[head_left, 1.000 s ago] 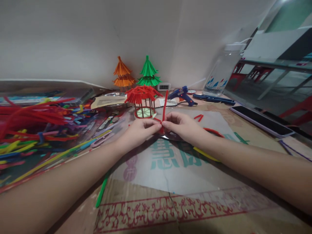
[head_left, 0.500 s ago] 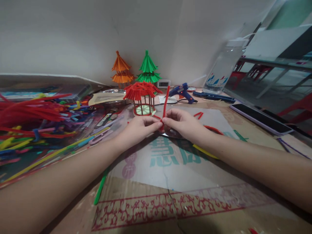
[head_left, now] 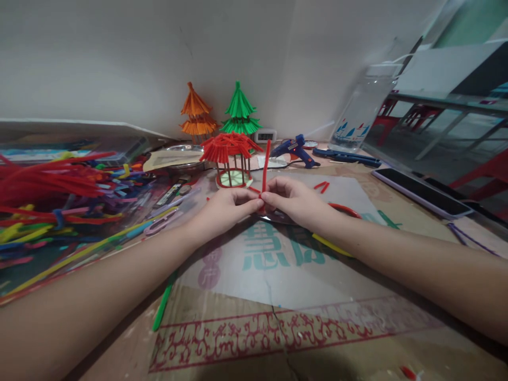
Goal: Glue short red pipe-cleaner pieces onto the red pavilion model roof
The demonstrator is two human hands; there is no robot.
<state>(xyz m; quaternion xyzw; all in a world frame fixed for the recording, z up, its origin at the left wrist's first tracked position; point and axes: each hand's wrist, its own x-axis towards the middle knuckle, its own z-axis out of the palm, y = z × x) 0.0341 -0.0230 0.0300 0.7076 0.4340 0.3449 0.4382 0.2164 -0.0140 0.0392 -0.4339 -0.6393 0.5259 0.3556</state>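
Between my two hands a red pipe cleaner [head_left: 266, 166] stands almost upright, its lower end pinched at the fingertips. My left hand [head_left: 230, 209] is closed with thumb and index finger on it from the left. My right hand [head_left: 291, 200] pinches it from the right, the thumbtips nearly meeting. Just behind the hands stands a small pavilion with a red pipe-cleaner roof [head_left: 229, 146], thin brown posts and a pale round base [head_left: 234, 179]. Below the fingers shows a shiny edge, mostly hidden. Short bent red pieces [head_left: 321, 186] lie beyond my right hand.
An orange model [head_left: 194, 111] and a green model [head_left: 239, 108] stand by the wall. A blue glue gun [head_left: 296, 150], a water bottle [head_left: 351, 116] and a phone [head_left: 420, 191] lie behind and right. Many coloured pipe cleaners [head_left: 55, 196] heap at left. A green strip [head_left: 163, 307] lies in front.
The view has shifted slightly. The upright red pipe cleaner leans a little less to the right, and both hands keep the same pinch on it.
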